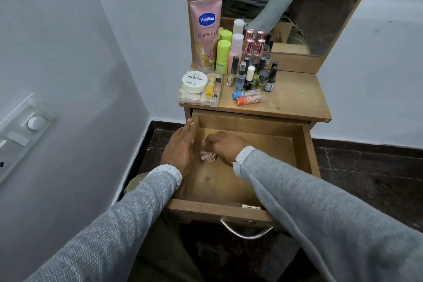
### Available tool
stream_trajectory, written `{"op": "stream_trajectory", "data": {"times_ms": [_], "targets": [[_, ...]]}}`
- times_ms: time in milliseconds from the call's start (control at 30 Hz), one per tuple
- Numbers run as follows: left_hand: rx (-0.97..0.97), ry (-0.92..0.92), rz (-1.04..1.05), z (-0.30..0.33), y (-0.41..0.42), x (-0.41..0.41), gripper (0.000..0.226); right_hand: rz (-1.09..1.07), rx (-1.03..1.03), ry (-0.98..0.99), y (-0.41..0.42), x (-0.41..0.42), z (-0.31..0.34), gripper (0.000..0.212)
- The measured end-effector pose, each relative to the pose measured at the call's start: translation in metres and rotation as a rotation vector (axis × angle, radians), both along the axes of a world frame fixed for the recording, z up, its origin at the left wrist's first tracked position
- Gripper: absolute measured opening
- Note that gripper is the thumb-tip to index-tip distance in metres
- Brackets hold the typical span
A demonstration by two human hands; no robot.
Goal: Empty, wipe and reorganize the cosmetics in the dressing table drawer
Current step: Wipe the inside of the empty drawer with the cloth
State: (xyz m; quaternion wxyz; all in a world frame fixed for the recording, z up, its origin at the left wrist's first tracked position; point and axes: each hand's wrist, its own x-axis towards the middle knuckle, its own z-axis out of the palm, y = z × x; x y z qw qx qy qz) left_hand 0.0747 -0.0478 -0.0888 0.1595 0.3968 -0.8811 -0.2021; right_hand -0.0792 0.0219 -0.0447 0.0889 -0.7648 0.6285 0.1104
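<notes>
The wooden drawer [270, 142] is pulled out, and its bare floor shows. My right hand [225, 145] is inside it near the left wall, fingers closed on a crumpled pink-and-white cloth [207, 156] pressed to the drawer floor. My left hand [180, 147] lies flat against the drawer's left wall, fingers stretched toward the back corner. The cosmetics stand on the dressing table top [295, 101]: a pink Vaseline tube [206, 32], green sticks [223, 54], several nail polish bottles [250, 73], two lying tubes [250, 97], and a clear box [199, 89] with a white jar.
A mirror [286, 2] rises behind the table top and reflects my grey sweater. A white wall with a switch panel [20, 130] is on the left. The floor is dark. The drawer's metal handle [246, 230] sticks out toward me between my arms.
</notes>
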Motion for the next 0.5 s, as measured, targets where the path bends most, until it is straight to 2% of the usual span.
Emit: {"op": "stream_trajectory", "data": {"times_ms": [67, 233, 367, 500], "targets": [[-0.016, -0.028, -0.006, -0.004, -0.004, 0.0, 0.061, -0.099, -0.015, -0.019, -0.013, -0.004, -0.004, 0.047], [-0.052, -0.115, -0.004, -0.014, -0.012, 0.001, 0.065, -0.11, -0.074, -0.008, -0.024, -0.002, -0.011, 0.042], [-0.042, -0.06, 0.003, -0.007, -0.004, 0.002, 0.07, -0.11, -0.039, 0.143, -0.008, -0.031, -0.004, 0.041], [-0.04, -0.038, -0.006, -0.008, -0.005, 0.004, 0.075, -0.23, 0.05, 0.23, 0.021, -0.065, 0.004, 0.033]]}}
